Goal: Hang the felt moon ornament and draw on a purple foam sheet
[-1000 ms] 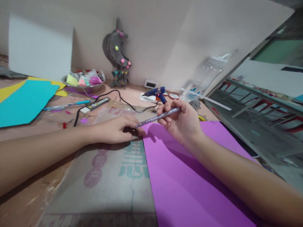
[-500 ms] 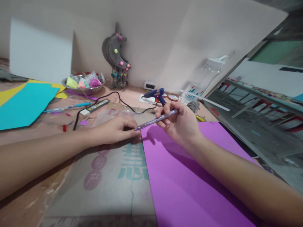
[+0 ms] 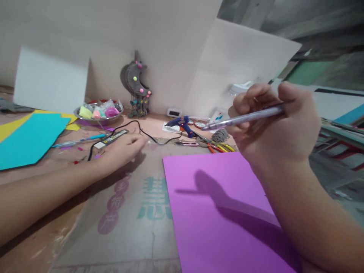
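Observation:
My right hand [image 3: 273, 132] is raised above the table, its fingers wrapped round a clear silver pen [image 3: 244, 117] that points left. Below it lies a purple sheet of paper [image 3: 216, 212] on a printed cardboard mat [image 3: 127, 212], with the hand's shadow across it. My left hand [image 3: 122, 149] stretches forward over the mat's far left corner, close to a black cord [image 3: 136, 127] and a small box of pencil leads [image 3: 113, 136]. Its fingers are smeared by motion.
A blue glue gun [image 3: 183, 124], scissors [image 3: 218, 147] and twine [image 3: 220, 135] lie beyond the purple sheet. A metal bowl [image 3: 98, 115] of coloured bits, a teal sheet [image 3: 28, 138], a teal pen [image 3: 79, 140] and a moon ornament [image 3: 135, 85] stand at left and back.
My right hand lifted the pen off the purple sheet's corner, up and to the right. My left hand left that corner and moved forward and left. The view tilted down.

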Tool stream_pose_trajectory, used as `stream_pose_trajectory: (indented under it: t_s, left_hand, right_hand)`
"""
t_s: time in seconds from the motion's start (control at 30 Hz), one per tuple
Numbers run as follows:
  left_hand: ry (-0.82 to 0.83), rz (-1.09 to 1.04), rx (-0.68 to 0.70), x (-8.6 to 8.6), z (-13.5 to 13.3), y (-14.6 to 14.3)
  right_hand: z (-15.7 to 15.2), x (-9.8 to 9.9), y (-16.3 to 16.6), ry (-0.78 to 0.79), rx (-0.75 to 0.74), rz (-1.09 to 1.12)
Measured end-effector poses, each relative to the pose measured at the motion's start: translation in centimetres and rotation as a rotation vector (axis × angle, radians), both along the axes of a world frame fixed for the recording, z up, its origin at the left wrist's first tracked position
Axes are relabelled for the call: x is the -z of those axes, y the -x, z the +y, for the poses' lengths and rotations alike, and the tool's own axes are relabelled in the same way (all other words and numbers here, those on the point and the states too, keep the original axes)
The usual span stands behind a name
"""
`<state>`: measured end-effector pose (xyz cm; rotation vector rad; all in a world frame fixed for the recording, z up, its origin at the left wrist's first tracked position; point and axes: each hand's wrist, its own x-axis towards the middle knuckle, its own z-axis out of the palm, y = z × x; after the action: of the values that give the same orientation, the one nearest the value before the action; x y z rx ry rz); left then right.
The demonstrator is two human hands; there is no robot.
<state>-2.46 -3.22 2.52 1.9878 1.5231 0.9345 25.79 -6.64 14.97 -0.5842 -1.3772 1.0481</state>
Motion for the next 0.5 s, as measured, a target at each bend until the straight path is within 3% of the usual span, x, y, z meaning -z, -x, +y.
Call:
stream_pose_trajectory:
  t_s: [0.13,0.23,0.33,0.4,0.5]
  left_hand:
    - [-0.169,-0.005,-0.132,0.0,1.7,1.2]
    - [-0.364,0.234,0.115,0.3,1.1,0.8]
    - [-0.395,0.422,0.392,0.4,-1.8,-0.6]
    - [-0.451,0.541,0.505,0.4,-3.7,-1.5]
    - [-0.496,0.597,0.584,0.7,-5.0,-2.1]
  right_hand:
    - [-0.9,0.7,1.2,-0.086,-0.027,-0.123]
    - [-0.8,2.2,2.0,-0.124,-0.034,-0.216]
    - [0.0,4.4,2.6,-0.141,-0.032,-0.306]
    - [0.8,6.5,3.0,-0.065,-0.083,-0.349]
    - [2.0,9.8,3.6,0.166,-0.277,-0.321]
